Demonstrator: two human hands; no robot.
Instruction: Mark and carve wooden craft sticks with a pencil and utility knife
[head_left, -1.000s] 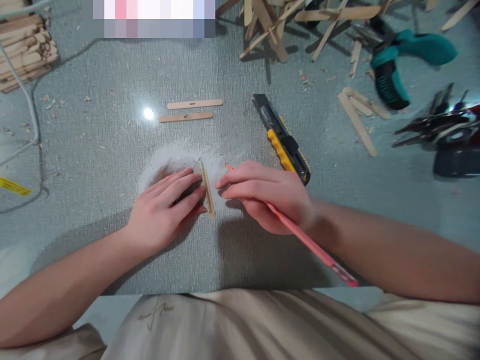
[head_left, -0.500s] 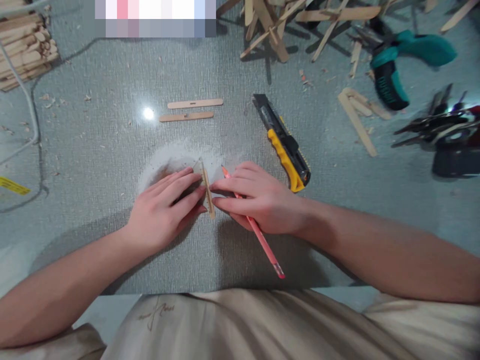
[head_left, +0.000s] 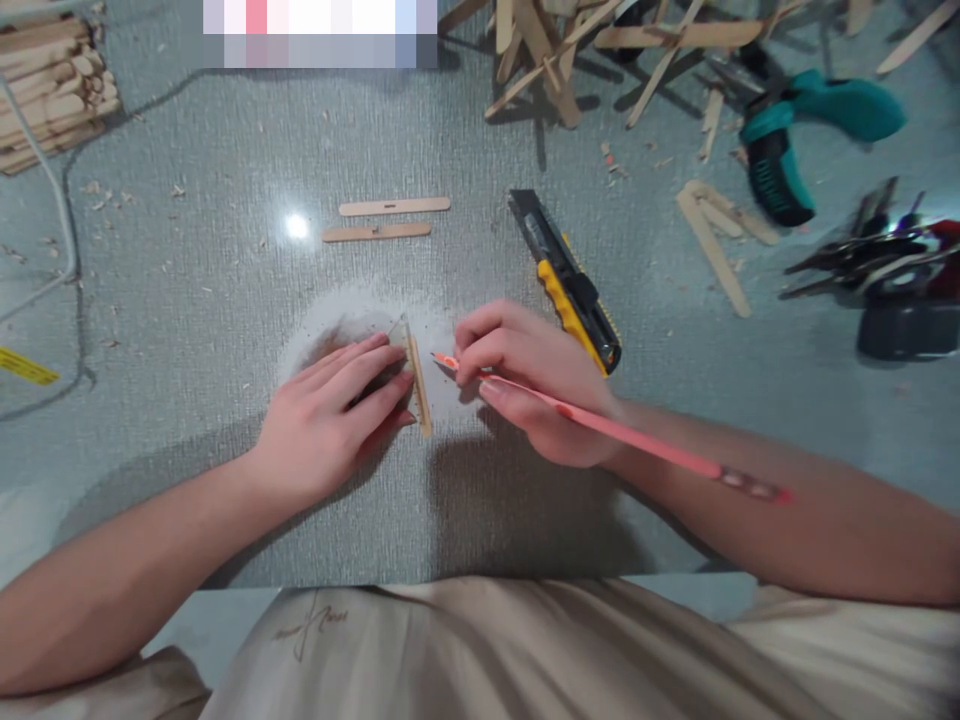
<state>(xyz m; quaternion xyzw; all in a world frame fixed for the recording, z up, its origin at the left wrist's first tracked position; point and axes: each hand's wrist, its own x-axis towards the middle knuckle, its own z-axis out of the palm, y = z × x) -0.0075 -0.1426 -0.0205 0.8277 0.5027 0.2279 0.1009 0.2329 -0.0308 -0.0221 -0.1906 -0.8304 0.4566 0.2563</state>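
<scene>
My left hand (head_left: 337, 400) lies low over the table, fingers bent and pressing down a clear set square (head_left: 403, 322), mostly hidden under the palm. Its marked edge runs along a narrow wooden craft stick (head_left: 421, 395), beside my fingertips. To the right of that stick, my right hand (head_left: 525, 385) is closed round a pink pencil (head_left: 637, 432). The pencil's point faces left, a little apart from the stick, and its eraser end reaches back over my forearm. Two more craft sticks, an upper one (head_left: 420, 206) and a lower one (head_left: 405, 231), each bear a small dark mark or notch mid-length.
A yellow and black utility knife (head_left: 574, 290) lies beyond my right hand. Further right are teal-handled pliers (head_left: 780, 160), dark tools (head_left: 900, 250) and stick pieces (head_left: 712, 250). Joined sticks (head_left: 547, 70) stand at the back; a stick bundle (head_left: 52, 90) and cable (head_left: 52, 190) lie left.
My right hand has drawn back from the craft stick and turned the pencil, so its point now faces left toward the stick. My left hand keeps its place.
</scene>
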